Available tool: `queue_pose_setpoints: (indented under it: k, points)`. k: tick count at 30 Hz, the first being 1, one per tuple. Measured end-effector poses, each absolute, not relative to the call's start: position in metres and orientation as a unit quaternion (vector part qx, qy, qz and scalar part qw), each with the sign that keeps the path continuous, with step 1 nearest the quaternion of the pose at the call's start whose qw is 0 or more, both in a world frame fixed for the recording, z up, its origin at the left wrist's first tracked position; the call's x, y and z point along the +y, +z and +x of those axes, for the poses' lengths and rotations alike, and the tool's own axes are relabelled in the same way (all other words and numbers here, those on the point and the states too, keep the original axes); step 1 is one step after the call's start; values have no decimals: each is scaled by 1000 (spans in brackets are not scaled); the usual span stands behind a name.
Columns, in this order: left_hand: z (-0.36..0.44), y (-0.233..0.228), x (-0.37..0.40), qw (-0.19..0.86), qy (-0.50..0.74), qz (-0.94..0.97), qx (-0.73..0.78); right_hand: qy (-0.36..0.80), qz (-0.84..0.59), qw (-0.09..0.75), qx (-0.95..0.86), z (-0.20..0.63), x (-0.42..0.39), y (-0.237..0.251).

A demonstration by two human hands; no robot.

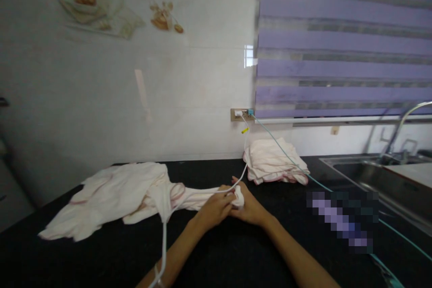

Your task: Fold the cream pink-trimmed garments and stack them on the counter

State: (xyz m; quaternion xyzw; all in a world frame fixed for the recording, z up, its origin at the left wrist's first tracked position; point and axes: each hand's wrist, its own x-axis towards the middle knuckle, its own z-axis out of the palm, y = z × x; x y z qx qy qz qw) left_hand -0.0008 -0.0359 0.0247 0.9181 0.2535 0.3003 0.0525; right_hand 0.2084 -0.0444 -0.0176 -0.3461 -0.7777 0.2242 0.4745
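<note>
A strip of white cloth (194, 200) with pinkish edging runs flat along the dark counter, from a rumpled heap of white cloth (114, 193) on the left to my hands. My left hand (216, 208) is closed on the strip's right end, fingers bent over it. Meeting it from the other side, my right hand (251, 205) also closes around this end, where a bunched bit of cloth pokes up between the hands. Some fingertips are hidden by the cloth and by the other hand. A white cable (202, 191) passes across the strip and close over my left hand.
Behind my right hand lies a folded stack of white cloths (275, 159). A wall socket (236, 116) holds the white plug and a teal plug, whose teal cable (319, 183) crosses rightward. A blurred-out object (337, 220) rests near the steel sink (357, 180).
</note>
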Motion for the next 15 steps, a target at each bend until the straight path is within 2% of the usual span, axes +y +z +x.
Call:
queue_pose_setpoints:
  k: [4,15]
  points:
    - [13,26,-55,80,281,931,220,248,-308,464,-793,207,-46,-6]
    - [7,3,-41,-15,307,889,341,227,-377,425,-791,210,-44,-7]
